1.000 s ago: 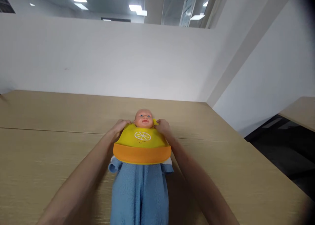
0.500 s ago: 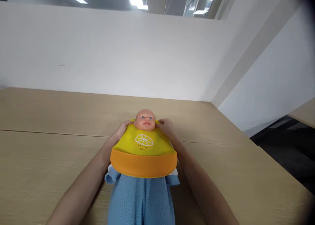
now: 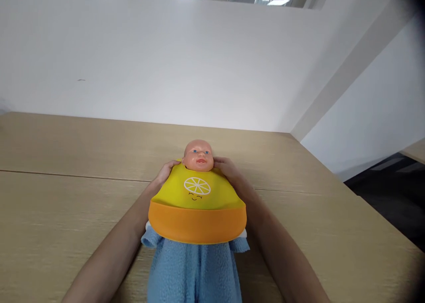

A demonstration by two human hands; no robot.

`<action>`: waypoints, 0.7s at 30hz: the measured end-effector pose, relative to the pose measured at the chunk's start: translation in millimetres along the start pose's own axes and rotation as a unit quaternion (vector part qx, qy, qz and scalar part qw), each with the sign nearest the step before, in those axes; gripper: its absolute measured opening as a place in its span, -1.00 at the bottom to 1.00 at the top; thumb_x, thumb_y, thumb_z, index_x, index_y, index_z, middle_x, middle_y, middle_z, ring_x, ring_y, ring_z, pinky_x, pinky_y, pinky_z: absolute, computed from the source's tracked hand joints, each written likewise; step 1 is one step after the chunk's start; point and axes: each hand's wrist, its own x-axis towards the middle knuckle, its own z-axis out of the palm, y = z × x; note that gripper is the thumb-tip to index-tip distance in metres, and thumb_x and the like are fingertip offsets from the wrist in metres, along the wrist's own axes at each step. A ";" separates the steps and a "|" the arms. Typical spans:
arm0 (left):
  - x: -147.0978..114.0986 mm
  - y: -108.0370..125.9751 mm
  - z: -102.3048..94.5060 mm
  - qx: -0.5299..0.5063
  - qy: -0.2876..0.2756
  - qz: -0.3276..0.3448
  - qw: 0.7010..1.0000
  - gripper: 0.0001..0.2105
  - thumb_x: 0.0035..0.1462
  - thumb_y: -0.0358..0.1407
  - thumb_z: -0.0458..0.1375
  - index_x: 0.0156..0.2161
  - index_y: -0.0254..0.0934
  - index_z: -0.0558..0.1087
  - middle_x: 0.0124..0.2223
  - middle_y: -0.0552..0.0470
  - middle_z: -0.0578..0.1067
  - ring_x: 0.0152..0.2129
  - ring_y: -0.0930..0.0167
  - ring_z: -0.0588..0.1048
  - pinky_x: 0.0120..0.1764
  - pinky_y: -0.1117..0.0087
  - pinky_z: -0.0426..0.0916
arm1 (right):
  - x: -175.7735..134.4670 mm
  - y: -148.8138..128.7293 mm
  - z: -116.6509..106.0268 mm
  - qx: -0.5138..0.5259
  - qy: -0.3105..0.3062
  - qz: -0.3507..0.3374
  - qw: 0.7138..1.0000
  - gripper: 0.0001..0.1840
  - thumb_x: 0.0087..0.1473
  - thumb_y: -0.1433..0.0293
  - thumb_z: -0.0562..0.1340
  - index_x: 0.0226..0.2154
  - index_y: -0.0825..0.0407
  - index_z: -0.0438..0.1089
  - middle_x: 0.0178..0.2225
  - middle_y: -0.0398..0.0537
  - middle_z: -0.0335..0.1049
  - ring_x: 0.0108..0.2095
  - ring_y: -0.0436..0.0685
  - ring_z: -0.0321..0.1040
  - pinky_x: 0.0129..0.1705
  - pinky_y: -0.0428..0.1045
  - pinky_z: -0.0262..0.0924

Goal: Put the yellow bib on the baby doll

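Note:
A baby doll (image 3: 199, 155) lies face up, its head toward the far side of the table. Across its chest is a yellow bib (image 3: 195, 186) with a lemon-slice print and an orange catch pocket (image 3: 197, 223). Blue fleece clothing (image 3: 194, 272) shows below the bib. At the left of the doll's neck, my left hand (image 3: 167, 170) is closed on the bib's upper edge. On the opposite side, my right hand (image 3: 226, 166) is closed at the bib's neck band, fingertips against the doll's head and partly hidden. The back of the neck is out of sight.
The light wooden table (image 3: 66, 223) has a seam running across it. A white partition (image 3: 166, 59) rises along its far edge, and another white panel stands at the right. A dark area (image 3: 385, 192) lies beyond the table's right edge.
The view has tipped downward a little. My right hand has shifted, and its fingers now reach further in beside the doll's head; the yellow strap end there no longer shows. My left hand stays put.

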 end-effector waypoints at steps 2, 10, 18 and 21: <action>2.5 -0.8 -2.0 0.001 0.002 0.002 1.000 -0.85 -0.08 -0.29 0.13 -0.39 -0.32 0.45 -0.52 0.03 0.54 -0.57 0.32 0.51 -0.45 0.36 0.38 | -2.2 -1.5 3.8 0.031 -0.035 0.011 0.999 -0.71 -0.19 0.32 0.32 -0.32 0.08 0.53 -0.38 -0.05 0.52 -0.29 0.16 0.43 -0.24 0.02 0.30; 7.5 -2.5 -5.4 -0.021 -0.028 -0.009 0.999 -0.84 -0.12 -0.31 0.15 -0.38 -0.34 0.45 -0.51 0.02 0.55 -0.56 0.32 0.51 -0.44 0.36 0.38 | -0.2 -1.2 10.1 0.117 -0.067 0.020 0.991 -0.75 -0.15 0.44 0.30 -0.31 0.16 0.51 -0.34 0.03 0.54 -0.23 0.19 0.44 -0.17 0.04 0.29; 6.5 -4.4 -1.8 0.012 -0.050 -0.002 0.999 -0.83 -0.14 -0.26 0.16 -0.38 -0.26 0.44 -0.59 0.08 0.49 -0.65 0.34 0.45 -0.52 0.37 0.34 | 8.2 11.2 11.8 0.142 -0.074 0.017 0.987 -0.74 -0.13 0.53 0.24 -0.30 0.27 0.48 -0.30 0.12 0.54 -0.18 0.22 0.42 -0.13 0.09 0.25; -0.4 -1.5 2.4 0.012 -0.048 -0.042 0.998 -0.81 -0.12 -0.20 0.17 -0.38 -0.26 0.46 -0.57 0.03 0.52 -0.60 0.27 0.49 -0.53 0.35 0.33 | 11.1 15.3 10.9 0.149 -0.074 0.012 0.986 -0.76 -0.13 0.53 0.23 -0.32 0.25 0.48 -0.31 0.09 0.54 -0.17 0.22 0.42 -0.13 0.10 0.25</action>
